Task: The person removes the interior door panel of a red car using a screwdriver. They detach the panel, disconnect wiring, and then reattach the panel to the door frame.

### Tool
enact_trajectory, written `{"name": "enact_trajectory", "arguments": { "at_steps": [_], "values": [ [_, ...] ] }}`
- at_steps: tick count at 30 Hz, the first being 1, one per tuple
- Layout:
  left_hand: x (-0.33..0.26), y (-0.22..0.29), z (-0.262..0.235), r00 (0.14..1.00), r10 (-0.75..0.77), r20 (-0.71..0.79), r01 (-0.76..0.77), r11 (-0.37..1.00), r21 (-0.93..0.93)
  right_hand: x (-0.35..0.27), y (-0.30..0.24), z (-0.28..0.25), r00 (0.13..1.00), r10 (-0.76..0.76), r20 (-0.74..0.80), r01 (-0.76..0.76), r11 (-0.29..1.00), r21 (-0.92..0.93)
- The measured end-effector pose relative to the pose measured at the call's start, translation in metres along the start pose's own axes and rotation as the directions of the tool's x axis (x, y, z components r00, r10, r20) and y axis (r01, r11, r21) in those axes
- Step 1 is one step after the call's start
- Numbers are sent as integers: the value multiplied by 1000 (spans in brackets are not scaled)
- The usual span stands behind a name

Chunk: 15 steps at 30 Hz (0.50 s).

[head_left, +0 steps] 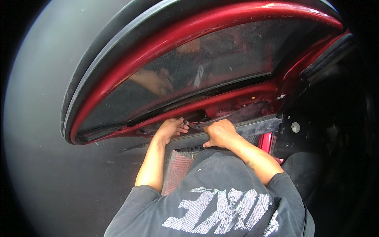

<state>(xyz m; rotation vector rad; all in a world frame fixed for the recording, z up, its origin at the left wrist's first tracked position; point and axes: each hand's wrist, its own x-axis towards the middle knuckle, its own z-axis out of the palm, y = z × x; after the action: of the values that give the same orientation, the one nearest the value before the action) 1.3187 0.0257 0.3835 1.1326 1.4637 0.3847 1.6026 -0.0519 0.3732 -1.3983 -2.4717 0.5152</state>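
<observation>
A red car door (237, 94) with its window glass (221, 59) stretches across the view. Along its lower side runs a long grey door trim panel (252, 127), apart from the red metal at its top edge. My left hand (170, 129) is at the gap between panel and door, fingers bent together at a small greyish piece (185, 123) that I cannot make out. My right hand (221, 132) grips the panel's top edge, thumb on the near side and fingers over the far side, their tips hidden. A dark opening (196, 116) shows in the door metal between the hands.
A dark rubber seal (92, 65) borders the red window frame. At the right is dark trim with a round pale part (295, 127). A red mesh-patterned surface (177, 172) lies below my left hand. Bare grey floor (59, 170) spreads at the left.
</observation>
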Motion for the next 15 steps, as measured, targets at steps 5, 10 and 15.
{"name": "enact_trajectory", "arguments": {
  "at_steps": [5, 10, 15],
  "values": [
    [5, -12, 7, 995, 62, -74, -73, 985, -156, 2, -3, -1, 999, -29, -17, 28, 999, -16],
    [-2, -8, 14, 981, 192, -1, -190, 970, -152, 3, -5, 1, 1000, -17, -11, 17, 999, -45],
    [-12, -4, 21, 892, 450, 45, -392, 720, 573, 4, -11, 6, 995, -16, -99, 12, 999, -45]
  ]
}}
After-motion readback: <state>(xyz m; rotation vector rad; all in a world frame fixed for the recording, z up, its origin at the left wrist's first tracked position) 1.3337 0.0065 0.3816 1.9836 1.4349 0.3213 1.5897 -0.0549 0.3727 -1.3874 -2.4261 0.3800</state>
